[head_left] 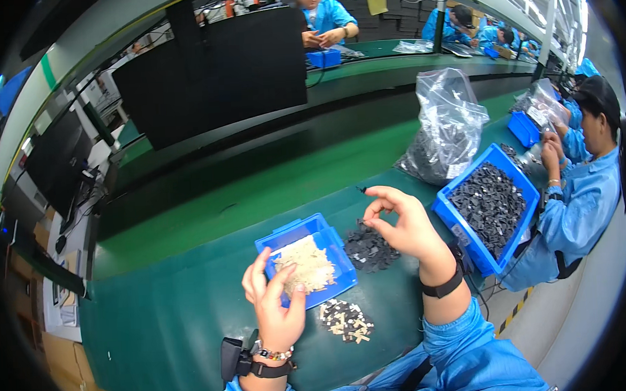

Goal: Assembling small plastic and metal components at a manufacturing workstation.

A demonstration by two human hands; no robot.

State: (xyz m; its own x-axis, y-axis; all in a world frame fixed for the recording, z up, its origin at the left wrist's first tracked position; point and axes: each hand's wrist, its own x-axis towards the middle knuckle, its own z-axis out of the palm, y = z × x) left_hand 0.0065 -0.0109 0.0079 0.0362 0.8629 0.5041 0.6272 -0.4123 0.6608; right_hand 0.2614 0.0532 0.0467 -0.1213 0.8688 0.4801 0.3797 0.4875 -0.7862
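Head view: the green-topped desk fills the lower middle of the frame. At right centre sits a large blue plastic bin of small black parts, with a clear plastic bag of dark parts just above it. At lower centre lies a smaller blue plastic tray of pale beige pieces. Beside its right edge is a loose pile of small black pieces, and just below the tray a little heap of joined black-and-beige pieces. The right hand hovers over the black pile, thumb and forefinger pinched together on a tiny dark piece. The left hand is half open over the tray's near edge; whether it holds anything I cannot tell.
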